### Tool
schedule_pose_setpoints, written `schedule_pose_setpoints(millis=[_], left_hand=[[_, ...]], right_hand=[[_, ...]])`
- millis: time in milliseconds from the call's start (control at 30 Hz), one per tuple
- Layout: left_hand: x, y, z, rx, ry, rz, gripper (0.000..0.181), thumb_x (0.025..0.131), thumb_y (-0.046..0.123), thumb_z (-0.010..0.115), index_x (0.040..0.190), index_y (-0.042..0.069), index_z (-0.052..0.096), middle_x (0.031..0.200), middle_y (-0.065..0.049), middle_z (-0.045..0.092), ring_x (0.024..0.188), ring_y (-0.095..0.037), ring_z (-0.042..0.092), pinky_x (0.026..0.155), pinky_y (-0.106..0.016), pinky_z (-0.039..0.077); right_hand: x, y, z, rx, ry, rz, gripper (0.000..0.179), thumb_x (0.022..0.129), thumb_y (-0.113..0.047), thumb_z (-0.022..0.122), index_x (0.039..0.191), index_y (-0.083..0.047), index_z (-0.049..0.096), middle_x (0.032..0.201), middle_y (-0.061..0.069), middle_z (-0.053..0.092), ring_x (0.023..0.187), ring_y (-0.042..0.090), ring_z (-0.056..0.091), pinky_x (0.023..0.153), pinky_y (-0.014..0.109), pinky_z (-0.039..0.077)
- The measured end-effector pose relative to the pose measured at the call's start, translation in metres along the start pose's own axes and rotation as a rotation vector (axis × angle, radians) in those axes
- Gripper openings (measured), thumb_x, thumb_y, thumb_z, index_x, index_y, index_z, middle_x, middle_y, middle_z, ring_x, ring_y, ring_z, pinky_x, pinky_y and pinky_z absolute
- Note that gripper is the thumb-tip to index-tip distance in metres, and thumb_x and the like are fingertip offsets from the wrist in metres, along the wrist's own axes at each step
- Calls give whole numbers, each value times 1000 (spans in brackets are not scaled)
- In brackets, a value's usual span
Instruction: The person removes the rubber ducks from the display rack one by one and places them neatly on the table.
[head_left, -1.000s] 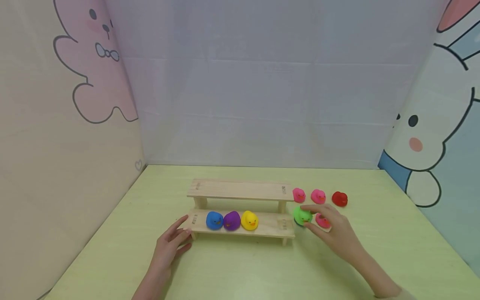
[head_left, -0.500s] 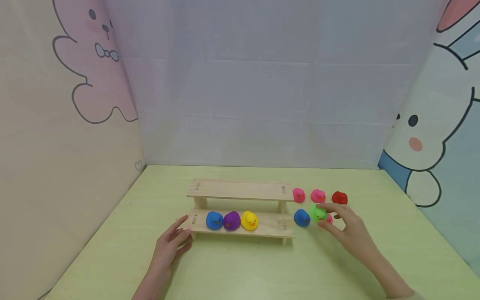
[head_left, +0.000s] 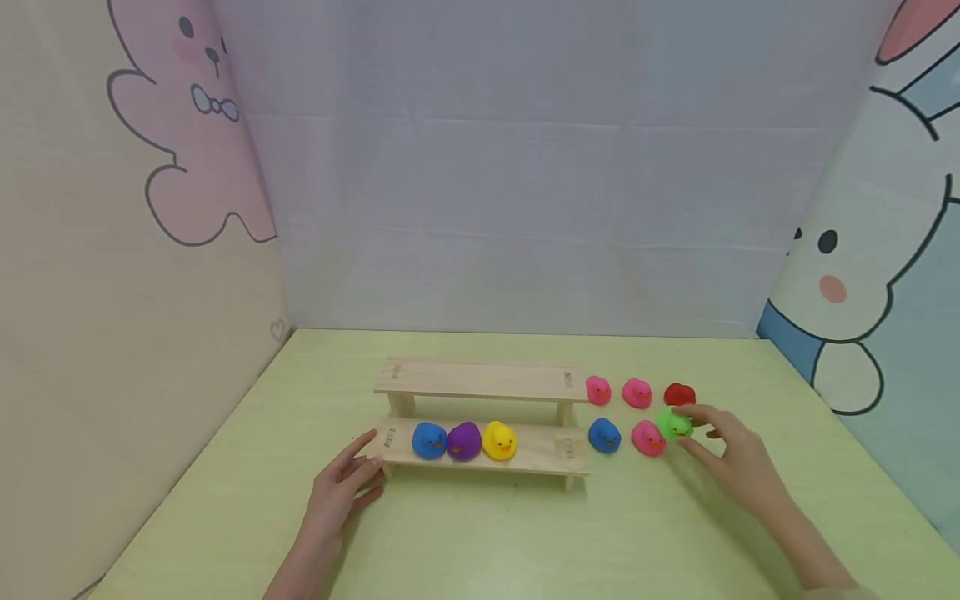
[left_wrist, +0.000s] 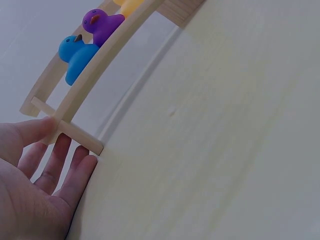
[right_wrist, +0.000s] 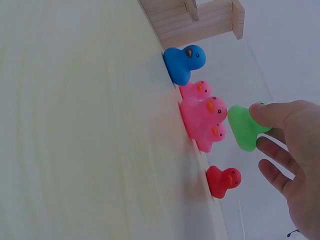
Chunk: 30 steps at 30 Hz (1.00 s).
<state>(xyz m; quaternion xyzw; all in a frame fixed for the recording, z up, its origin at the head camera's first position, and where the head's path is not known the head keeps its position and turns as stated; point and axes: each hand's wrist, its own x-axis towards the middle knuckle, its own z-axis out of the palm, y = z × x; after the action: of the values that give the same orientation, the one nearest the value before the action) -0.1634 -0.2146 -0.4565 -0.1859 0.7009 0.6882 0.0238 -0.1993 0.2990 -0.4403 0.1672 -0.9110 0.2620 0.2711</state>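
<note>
Green duck (head_left: 674, 425) faces the head camera, long axis roughly level.

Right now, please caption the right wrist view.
Fingers hold a green duck aloft near a blue duck, pink ducks and a red duck.

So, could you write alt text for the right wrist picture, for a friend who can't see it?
A right hand pinches a green toy duck above a pale table. One blue duck, three pink ducks and one red duck sit nearby, with part of a wooden stand beyond.
</note>
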Motion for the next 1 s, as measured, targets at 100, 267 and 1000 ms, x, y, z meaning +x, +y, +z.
schedule_pose_setpoints(millis=[100,267,1000], left_hand=[[0,-1,0,5,0,-1,58,100,19,66,154,24,46,99,11,63,93,-6,67,82,-22,61],[0,0,0,9,0,-2,58,100,20,66,154,25,46,100,10,64,93,-7,67,83,-22,61],[-2,1,1,2,-1,6,58,101,19,65,154,24,46,99,10,63,94,-8,66,83,-22,61]], right_hand=[[-1,9,-3,1,-11,17,51,74,0,86,121,-10,67,110,9,72,93,-6,54,77,-1,43],[-1,21,-9,-20,-64,84,48,78,-4,86,121,-9,67,112,12,73,93,11,63,73,12,52],[-4,41,-21,-19,-365,242,37,90,-10,75,125,-6,65,123,22,70,106,39,67,73,21,55]])
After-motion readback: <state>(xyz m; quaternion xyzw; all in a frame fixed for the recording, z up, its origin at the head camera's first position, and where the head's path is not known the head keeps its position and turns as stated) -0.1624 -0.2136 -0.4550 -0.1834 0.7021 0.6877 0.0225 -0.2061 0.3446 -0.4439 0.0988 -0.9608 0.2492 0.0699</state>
